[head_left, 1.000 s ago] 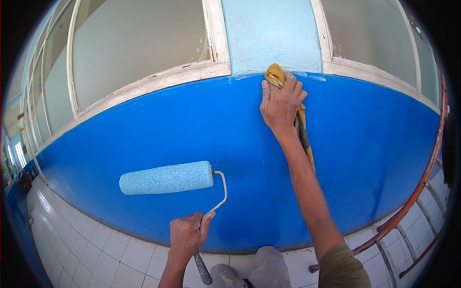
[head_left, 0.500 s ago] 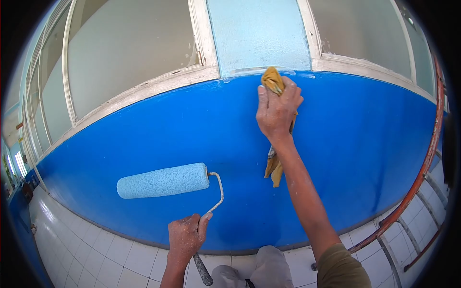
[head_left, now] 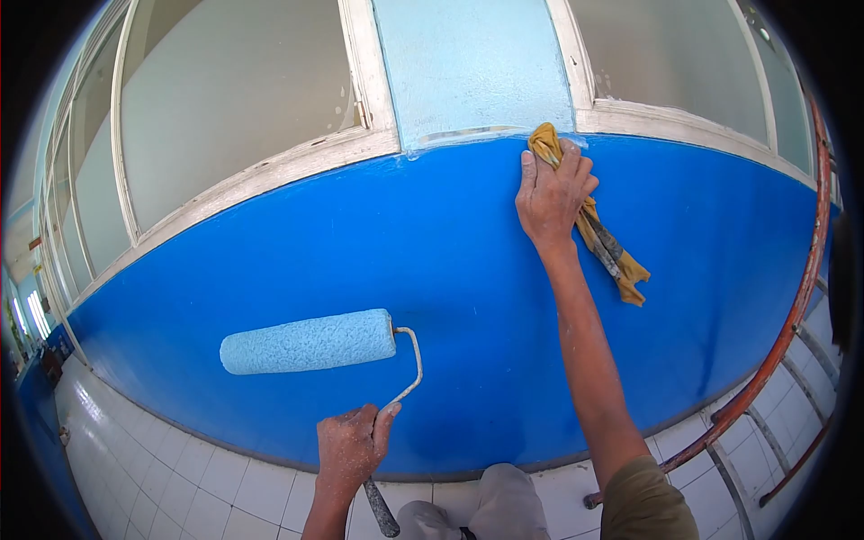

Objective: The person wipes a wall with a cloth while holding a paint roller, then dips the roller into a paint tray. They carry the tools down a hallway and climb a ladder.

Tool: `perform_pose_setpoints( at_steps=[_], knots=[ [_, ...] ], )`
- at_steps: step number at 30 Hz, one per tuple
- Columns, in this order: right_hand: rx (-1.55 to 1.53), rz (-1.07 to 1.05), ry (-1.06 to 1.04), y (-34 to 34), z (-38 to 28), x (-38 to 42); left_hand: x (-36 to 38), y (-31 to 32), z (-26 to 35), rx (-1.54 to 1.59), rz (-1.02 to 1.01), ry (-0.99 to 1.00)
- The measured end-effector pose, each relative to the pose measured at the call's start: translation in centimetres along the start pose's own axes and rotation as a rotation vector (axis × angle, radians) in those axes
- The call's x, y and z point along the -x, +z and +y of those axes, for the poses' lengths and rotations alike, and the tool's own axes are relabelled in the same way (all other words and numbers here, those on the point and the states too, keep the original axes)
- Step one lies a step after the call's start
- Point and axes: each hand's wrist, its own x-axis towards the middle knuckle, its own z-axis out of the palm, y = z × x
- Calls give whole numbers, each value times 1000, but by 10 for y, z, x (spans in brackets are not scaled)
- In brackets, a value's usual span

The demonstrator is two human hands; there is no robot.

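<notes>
My left hand is closed around the handle of a paint roller, its sleeve coated in light blue paint and held out in front of the wall. My right hand grips a stained mustard-yellow rag and presses it at the line where the blue lower wall meets the light blue panel. The rag's loose end hangs down to the right of my wrist. Pale smears of paint lie along that line, left of the rag.
White window frames with frosted panes flank the light blue panel. A reddish ladder rail with metal rungs leans at the right. White floor tiles run along the wall's base.
My right hand has moved right along the paint line with the rag, whose loose end has swung out to the right. My left hand and the roller have barely moved.
</notes>
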Motion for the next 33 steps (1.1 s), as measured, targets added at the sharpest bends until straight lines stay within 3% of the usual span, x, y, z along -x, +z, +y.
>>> perform_pose_setpoints(
  at_steps=[15, 17, 19, 21, 23, 25, 28, 33],
  knots=[
    [-203, 10, -182, 18, -94, 6, 3, 3, 0, 16, 6, -37],
    [-514, -206, -202, 12, -108, 7, 4, 4, 0, 18, 5, -48],
    [-687, -208, -177, -5, -118, 13, 6, 4, 0, 10, 3, -55],
    [-1102, -245, 121, -19, -120, 25, 6, 5, 0, 9, 14, -51],
    [-1197, -315, 191, -44, -96, 33, 7, 2, 3, -4, 3, -72],
    [-1694, -700, 974, -65, -70, 36, 7, 3, 4, -22, -10, -97],
    [-1797, -870, 1073, -66, -31, 47, 11, 4, -2, -3, 1, -122],
    [-1819, -929, 1104, -68, 4, 53, 12, 5, -4, 7, 27, -148]
  ],
)
